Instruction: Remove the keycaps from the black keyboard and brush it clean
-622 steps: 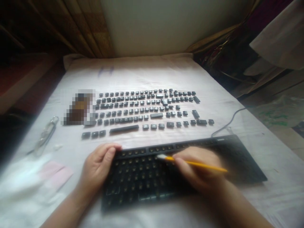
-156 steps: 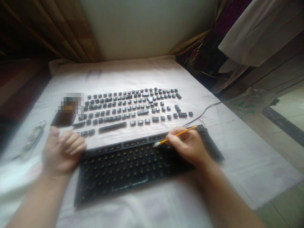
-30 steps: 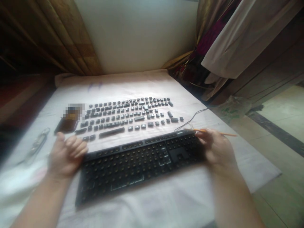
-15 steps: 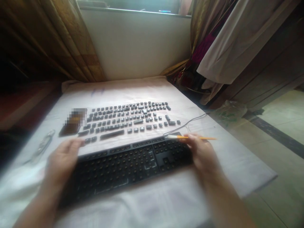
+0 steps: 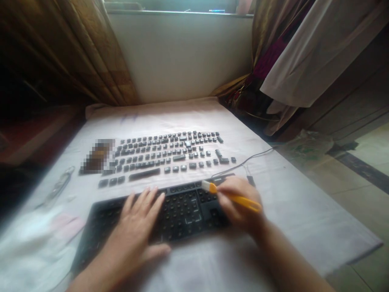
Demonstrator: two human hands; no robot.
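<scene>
A black keyboard [image 5: 182, 213] with its keycaps off lies on the cloth-covered table, bare key stems showing. My left hand [image 5: 138, 227] rests on its left half, fingers spread, with the thumb near the front edge. Over the keyboard's right end, my right hand [image 5: 241, 202] grips a brush [image 5: 243, 200] with a yellow handle. The pale bristles point left, close to the upper row of key stems; whether they touch is unclear. Behind the keyboard, loose black keycaps [image 5: 179, 157] are laid out in rows, and a long spacebar [image 5: 144, 174] lies in front of them.
A phone-like object [image 5: 97, 156], partly blurred out, lies left of the keycaps. Nearer me are a clear plastic-looking item [image 5: 62, 180] and a crumpled white and pink cloth [image 5: 65, 227]. A thin cable [image 5: 243, 163] runs off the table's right edge. Curtains hang beyond both sides.
My left hand has moved from the keyboard's left edge onto its middle-left, fingers now spread. My right hand has shifted left with the brush, bringing the bristles over the upper keys.
</scene>
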